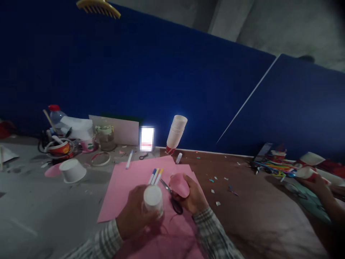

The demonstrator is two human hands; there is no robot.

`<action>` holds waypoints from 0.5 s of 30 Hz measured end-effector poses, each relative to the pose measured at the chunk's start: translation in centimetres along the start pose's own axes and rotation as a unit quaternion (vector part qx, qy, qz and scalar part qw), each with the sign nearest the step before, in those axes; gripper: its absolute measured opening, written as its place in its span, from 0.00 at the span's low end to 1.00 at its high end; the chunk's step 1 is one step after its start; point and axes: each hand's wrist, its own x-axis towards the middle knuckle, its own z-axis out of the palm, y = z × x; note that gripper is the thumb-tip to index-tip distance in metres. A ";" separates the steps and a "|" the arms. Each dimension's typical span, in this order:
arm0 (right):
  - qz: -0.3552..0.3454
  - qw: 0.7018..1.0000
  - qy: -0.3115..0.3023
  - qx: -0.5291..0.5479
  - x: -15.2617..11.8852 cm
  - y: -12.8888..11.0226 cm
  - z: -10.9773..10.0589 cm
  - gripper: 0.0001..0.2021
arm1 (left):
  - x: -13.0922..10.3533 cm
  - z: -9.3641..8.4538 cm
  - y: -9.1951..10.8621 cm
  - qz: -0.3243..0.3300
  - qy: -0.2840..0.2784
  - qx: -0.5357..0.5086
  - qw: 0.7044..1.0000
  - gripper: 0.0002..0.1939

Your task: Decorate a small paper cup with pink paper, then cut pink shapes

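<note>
Apparently for steadiness, the left grip encircles a white cup; the right grip holds a pink paper round

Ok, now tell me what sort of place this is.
Probably a craft workspace, perhaps a shared one: markers lie on pink sheets, and another person's hand shows at the right.
</note>
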 end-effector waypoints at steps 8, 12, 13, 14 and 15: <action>-0.175 0.960 0.084 -0.204 -1.3 1.5 1.2 0.19 | -3.0 3.2 1.4 0.020 -0.071 0.028 0.997 0.12; -0.295 0.873 0.063 -0.384 -3.1 1.9 1.8 0.14 | -2.7 3.2 0.7 0.042 -0.101 0.036 0.993 0.15; -0.321 0.844 0.046 -0.426 -3.5 2.2 1.9 0.13 | -2.7 3.3 0.5 0.044 -0.107 0.045 0.992 0.16; -0.338 0.821 0.027 -0.460 -3.9 2.5 1.9 0.14 | -2.7 3.4 0.3 0.049 -0.112 0.055 0.991 0.18; -0.349 0.799 0.007 -0.489 -4.2 2.9 2.0 0.15 | -2.7 3.6 0.1 0.055 -0.116 0.065 0.990 0.19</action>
